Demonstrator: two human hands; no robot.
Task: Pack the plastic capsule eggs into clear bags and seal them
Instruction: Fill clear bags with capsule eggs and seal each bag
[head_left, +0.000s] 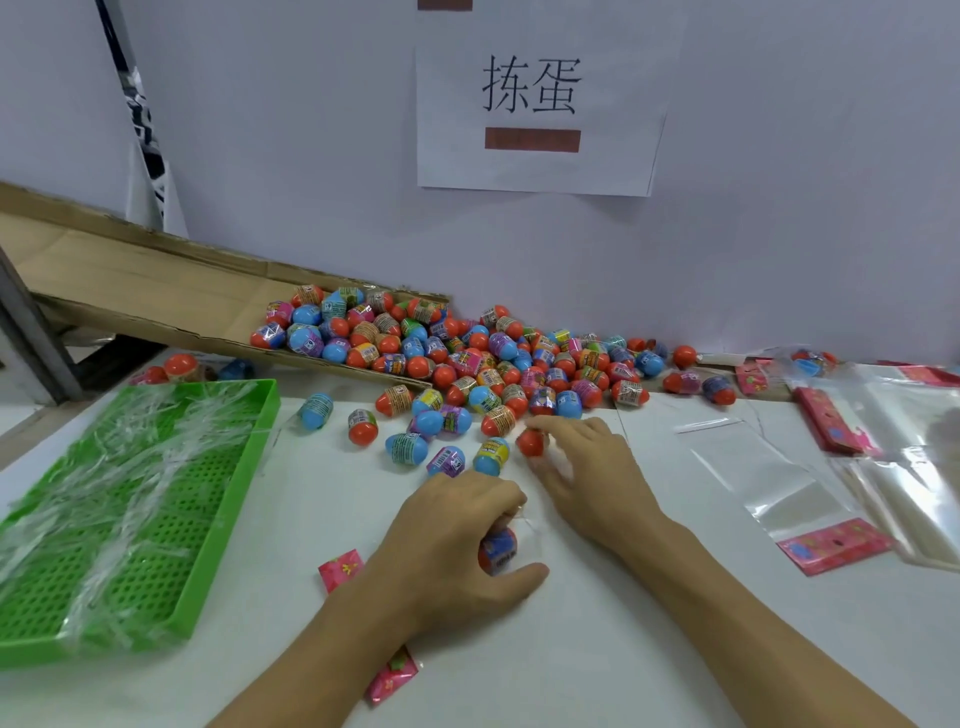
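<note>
A heap of capsule eggs (498, 358), red and blue with printed wraps, lies against the back wall and spills onto the white table. My left hand (457, 545) grips a clear bag (527, 535) with a blue-and-red egg (498, 551) inside it. Just beyond, my right hand (587, 467) pinches a red egg (531, 442) at the near edge of the heap. Empty clear bags with pink headers (769, 473) lie flat to the right.
A green perforated tray (223, 519) holding clear film sits at the left. A cardboard chute (156, 291) slopes down into the egg heap. Pink header cards (340, 569) lie near my left arm. More bags (904, 457) pile at the far right.
</note>
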